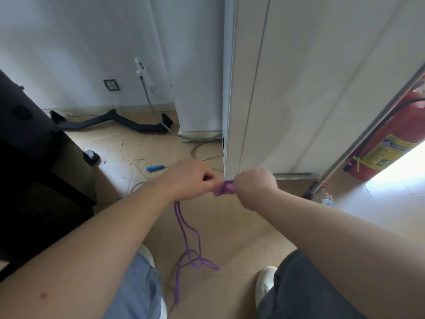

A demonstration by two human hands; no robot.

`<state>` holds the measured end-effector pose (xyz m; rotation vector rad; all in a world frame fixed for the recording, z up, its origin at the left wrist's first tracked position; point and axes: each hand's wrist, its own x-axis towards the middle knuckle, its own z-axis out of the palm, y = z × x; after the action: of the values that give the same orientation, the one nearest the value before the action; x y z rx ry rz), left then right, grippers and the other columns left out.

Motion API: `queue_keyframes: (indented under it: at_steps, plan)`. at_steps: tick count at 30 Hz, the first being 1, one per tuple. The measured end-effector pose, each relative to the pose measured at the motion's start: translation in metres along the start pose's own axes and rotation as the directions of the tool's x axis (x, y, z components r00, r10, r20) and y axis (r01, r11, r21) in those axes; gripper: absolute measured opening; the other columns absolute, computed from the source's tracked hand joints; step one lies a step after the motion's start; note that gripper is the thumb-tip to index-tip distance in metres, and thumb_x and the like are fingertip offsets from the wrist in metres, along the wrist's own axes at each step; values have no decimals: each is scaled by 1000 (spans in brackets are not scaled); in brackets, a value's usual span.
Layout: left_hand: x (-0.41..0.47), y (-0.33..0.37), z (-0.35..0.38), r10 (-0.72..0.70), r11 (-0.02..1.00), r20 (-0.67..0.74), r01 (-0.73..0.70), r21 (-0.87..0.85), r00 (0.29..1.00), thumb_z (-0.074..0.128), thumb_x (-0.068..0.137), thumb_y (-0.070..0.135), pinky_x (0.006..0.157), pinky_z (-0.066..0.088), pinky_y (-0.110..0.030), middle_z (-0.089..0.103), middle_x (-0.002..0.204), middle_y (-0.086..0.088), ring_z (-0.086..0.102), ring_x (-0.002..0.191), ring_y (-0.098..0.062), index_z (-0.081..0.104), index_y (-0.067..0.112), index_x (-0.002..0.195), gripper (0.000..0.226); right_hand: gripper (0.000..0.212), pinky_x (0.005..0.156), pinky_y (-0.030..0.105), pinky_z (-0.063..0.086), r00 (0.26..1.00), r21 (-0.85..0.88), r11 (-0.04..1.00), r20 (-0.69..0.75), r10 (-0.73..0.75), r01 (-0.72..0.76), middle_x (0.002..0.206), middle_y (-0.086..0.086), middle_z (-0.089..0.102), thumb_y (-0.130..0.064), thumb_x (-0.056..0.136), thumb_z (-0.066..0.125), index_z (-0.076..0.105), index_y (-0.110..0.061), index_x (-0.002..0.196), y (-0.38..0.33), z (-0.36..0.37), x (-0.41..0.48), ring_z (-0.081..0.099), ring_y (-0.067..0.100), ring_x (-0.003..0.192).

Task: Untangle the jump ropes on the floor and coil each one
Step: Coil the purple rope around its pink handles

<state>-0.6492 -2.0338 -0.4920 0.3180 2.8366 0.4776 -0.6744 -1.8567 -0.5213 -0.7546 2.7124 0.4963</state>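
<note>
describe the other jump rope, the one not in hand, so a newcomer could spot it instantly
Start at the tall white cabinet and drop to the tan floor left of its base, just beyond the left hand. The pale rope curls there with a bright blue handle. The purple rope hangs from the hands instead.

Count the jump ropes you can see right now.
2. The purple rope hangs from both hands, left hand and right hand, trailing onto the floor. The blue-handled rope lies on the floor beyond the left hand. Others may be hidden.
</note>
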Motion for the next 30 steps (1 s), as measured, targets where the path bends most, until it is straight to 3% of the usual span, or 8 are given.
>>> queue_keyframes:
  at_steps: [6, 9, 12, 14, 18, 23, 26, 30]
  plan:
    - [1, -27, -7, -89, 995, -108, 83, -62, 990, 60, 85, 67, 59, 44, -30, 60, 56, 13, 55, 57, -9, 65, 25, 64, 47, 17, 62, 35, 43, 883, -23, 902, -196, -426, 430, 95, 4, 65, -25, 96, 46, 54, -18, 109, -7, -7, -11, 63, 33, 82]
    - [-5, -30, -7, -224, 937, -45, 202, -285, 974, 55, 93, 58, 53, 41, -25, 55, 50, 12, 50, 49, -9, 61, 17, 60, 53, 17, 61, 33, 37, 848, 194, 862, -373, -377, 468, 84, 0, 60, -32, 95, 48, 53, -19, 104, -6, -14, -16, 59, 33, 76]
    - [-9, -25, 1, -328, 722, 12, 258, -642, 945, 55, 101, 16, 52, 45, -14, 53, 67, 7, 56, 56, -2, 55, 17, 80, 21, 19, 61, 34, 39, 831, 409, 790, -512, -215, 456, 87, 5, 69, -29, 91, 54, 60, -19, 105, -6, -20, -18, 63, 36, 80]
    - [-9, -22, 8, -313, 772, 34, 276, -573, 949, 47, 104, 13, 59, 45, -18, 52, 75, 6, 49, 58, -5, 52, 21, 88, 18, 18, 64, 35, 42, 852, 521, 766, -519, -67, 377, 90, 7, 70, -28, 92, 53, 61, -19, 105, -4, -23, -17, 63, 37, 83]
    - [-5, -11, 12, -289, 834, 75, 290, -469, 954, 25, 106, 44, 56, 44, -28, 57, 64, -1, 47, 51, -15, 55, 19, 92, 42, 2, 65, 35, 42, 890, 643, 754, -415, 192, 137, 91, 12, 69, -29, 94, 48, 49, -27, 93, 7, -22, -6, 62, 40, 83]
    - [-13, 0, 9, -172, 907, 182, 228, -354, 968, 36, 104, 46, 50, 45, -27, 61, 68, -4, 50, 50, -16, 59, 19, 93, 37, 18, 62, 34, 42, 895, 465, 867, -289, 339, -178, 95, 8, 66, -15, 93, 48, 56, -16, 110, 25, -16, 4, 64, 34, 87]
    - [-12, 2, 1, 37, 990, 99, -23, -137, 994, 50, 99, 47, 56, 48, -28, 63, 66, 3, 57, 55, -11, 65, 25, 85, 31, 24, 64, 33, 43, 939, 288, 923, -155, 307, -255, 104, 5, 68, -11, 94, 49, 61, -14, 115, 20, -9, 3, 67, 29, 95]
    - [-7, -12, -16, 162, 986, -162, -167, -14, 973, 56, 89, 62, 54, 42, -36, 56, 54, 2, 50, 51, -12, 63, 26, 62, 45, 26, 65, 33, 43, 991, 135, 991, -132, -6, 24, 107, 3, 68, -16, 93, 50, 64, -21, 114, 1, -2, -2, 67, 30, 96]
